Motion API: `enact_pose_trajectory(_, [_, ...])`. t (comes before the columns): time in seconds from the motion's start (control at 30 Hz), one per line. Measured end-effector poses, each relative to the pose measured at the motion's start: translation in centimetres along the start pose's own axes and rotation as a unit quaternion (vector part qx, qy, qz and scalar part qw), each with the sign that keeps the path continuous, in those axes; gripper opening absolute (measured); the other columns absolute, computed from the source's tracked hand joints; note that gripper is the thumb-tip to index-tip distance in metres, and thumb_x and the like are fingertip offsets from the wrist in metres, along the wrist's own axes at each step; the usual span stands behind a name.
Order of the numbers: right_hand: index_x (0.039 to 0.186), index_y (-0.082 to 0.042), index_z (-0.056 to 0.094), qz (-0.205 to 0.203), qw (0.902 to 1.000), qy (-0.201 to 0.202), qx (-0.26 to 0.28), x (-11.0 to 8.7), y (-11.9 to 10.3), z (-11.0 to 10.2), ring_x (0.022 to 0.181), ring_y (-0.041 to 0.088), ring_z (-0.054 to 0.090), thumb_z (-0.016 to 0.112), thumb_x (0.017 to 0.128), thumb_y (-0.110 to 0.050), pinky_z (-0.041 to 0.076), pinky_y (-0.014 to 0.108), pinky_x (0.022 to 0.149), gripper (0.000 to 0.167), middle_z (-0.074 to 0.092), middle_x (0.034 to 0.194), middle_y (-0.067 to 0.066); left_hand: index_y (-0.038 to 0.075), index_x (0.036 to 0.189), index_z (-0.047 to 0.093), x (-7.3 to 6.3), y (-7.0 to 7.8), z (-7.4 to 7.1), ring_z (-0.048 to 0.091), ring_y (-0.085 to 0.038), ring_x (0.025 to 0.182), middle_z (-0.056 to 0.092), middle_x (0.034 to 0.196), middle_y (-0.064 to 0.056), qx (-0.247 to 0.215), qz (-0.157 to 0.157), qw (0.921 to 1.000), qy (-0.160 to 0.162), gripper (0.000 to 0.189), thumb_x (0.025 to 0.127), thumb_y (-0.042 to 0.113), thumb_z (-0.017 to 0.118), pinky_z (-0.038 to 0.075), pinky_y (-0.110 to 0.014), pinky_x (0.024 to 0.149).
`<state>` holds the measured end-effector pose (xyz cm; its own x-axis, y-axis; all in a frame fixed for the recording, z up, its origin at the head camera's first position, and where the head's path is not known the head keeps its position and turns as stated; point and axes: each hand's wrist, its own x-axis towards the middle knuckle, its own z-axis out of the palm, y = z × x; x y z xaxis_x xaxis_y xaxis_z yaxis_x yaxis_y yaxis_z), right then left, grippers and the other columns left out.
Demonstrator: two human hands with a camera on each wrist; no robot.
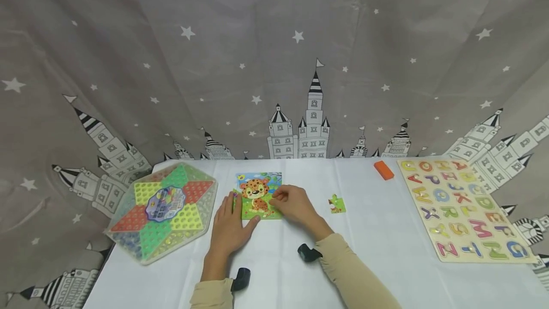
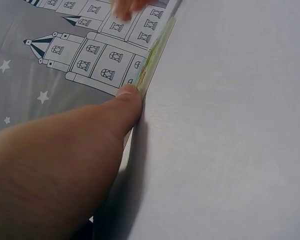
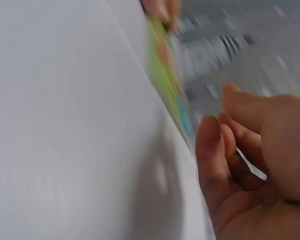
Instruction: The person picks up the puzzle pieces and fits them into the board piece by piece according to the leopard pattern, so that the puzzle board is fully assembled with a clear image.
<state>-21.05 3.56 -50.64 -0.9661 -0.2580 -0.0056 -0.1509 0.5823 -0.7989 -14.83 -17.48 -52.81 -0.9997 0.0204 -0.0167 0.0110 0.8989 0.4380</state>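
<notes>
A jigsaw puzzle (image 1: 256, 189) with a spotted leopard cub on green grass lies flat on the white table. My left hand (image 1: 231, 225) rests at its lower left, fingers extended along the left side and the thumb touching the bottom edge. A small green bit with a purple mark shows by those fingertips. My right hand (image 1: 296, 204) hovers at the puzzle's right edge with loosely bent fingers. In the right wrist view, thumb and forefinger stand apart, with nothing visible between them. A loose puzzle piece (image 1: 337, 204), green with orange, lies to the right of this hand.
To the left lies a hexagonal Chinese checkers board (image 1: 165, 209) under clear wrap. An orange block (image 1: 383, 170) sits near the back edge. On the right is a wooden alphabet board (image 1: 463, 209). A grey castle-print curtain (image 1: 257, 61) hangs behind the table.
</notes>
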Motion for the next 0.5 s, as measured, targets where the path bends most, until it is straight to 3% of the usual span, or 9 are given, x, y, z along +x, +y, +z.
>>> enact_pose_trajectory(0.1, [0.102,-0.014,0.075,0.027,0.9993,0.025,0.006,-1.5,2.8,-3.9,0.078,0.008,0.063,0.079,0.089,-0.029,0.052,0.024,0.071,0.020,0.072,0.088,-0.003,-0.002,0.160,0.024,0.1,0.1,0.2,0.010,-0.044,0.158,0.011,0.171,-0.023,-0.002,-0.004,1.0000,-0.001,0.090,0.097,0.052,0.059,0.014,-0.060,0.128])
enact_pose_trajectory(0.27, [0.117,-0.012,0.073,0.086,0.9938,0.063,-0.031,-4.0,7.6,-9.8,0.089,0.015,0.063,0.081,0.088,-0.027,0.051,0.028,0.076,0.034,0.072,0.101,0.003,-0.001,0.161,0.024,0.1,0.1,0.2,0.009,-0.044,0.158,0.009,0.171,-0.023,-0.001,-0.010,0.9999,-0.007,0.092,0.096,0.053,0.060,0.013,-0.060,0.128])
enact_pose_trajectory(0.37, [0.129,-0.010,0.068,0.086,0.9938,0.041,-0.058,-5.0,9.3,-11.4,0.095,0.018,0.059,0.084,0.085,-0.030,0.048,0.030,0.081,0.051,0.069,0.108,0.006,-0.001,0.161,0.023,0.1,0.0,0.1,0.009,-0.044,0.158,0.009,0.171,-0.023,0.002,-0.012,0.9999,-0.005,0.092,0.096,0.053,0.060,0.012,-0.060,0.128])
enact_pose_trajectory(0.5, [0.136,-0.008,0.065,0.058,0.9938,0.006,-0.095,-5.5,9.7,-11.7,0.098,0.020,0.055,0.088,0.080,-0.032,0.048,0.034,0.087,0.064,0.065,0.113,0.007,-0.001,0.161,0.023,0.2,-0.1,0.3,0.008,-0.044,0.158,0.008,0.171,-0.023,0.000,-0.013,0.9999,-0.004,0.092,0.096,0.053,0.060,0.012,-0.061,0.128])
